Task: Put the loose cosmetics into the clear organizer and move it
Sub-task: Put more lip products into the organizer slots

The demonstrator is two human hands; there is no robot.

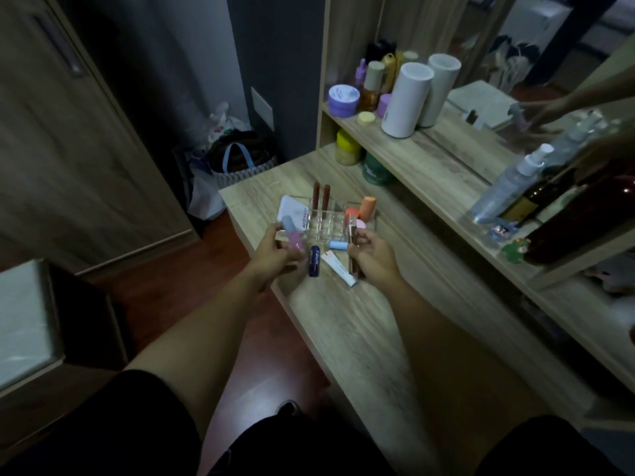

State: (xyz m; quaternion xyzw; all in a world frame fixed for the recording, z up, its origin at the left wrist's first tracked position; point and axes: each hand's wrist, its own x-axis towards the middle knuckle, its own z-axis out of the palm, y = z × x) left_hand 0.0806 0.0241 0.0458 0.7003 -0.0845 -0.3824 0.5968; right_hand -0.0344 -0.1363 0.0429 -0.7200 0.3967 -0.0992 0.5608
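Observation:
The clear organizer (324, 219) stands on the wooden dressing table (343, 324). In it are two brown lip tubes (321, 197), an orange sponge (367, 207) and pink items. A white compact (293, 213) leans at its left side. My left hand (275, 254) is shut on a pink and blue tube (292, 235), just left of the organizer. My right hand (372, 257) is shut on a brown lip tube (353, 249) by the organizer's near right corner. Loose on the table between my hands lie a dark blue tube (314, 261), a small light blue tube (338, 244) and a white tube (340, 269).
A raised shelf (429, 166) behind the table carries jars, a white cylinder (407, 99) and spray bottles (508, 183), with a mirror behind. Yellow and green jars (348, 147) sit under the shelf. Bags (237, 159) lie on the floor at left, near a wardrobe.

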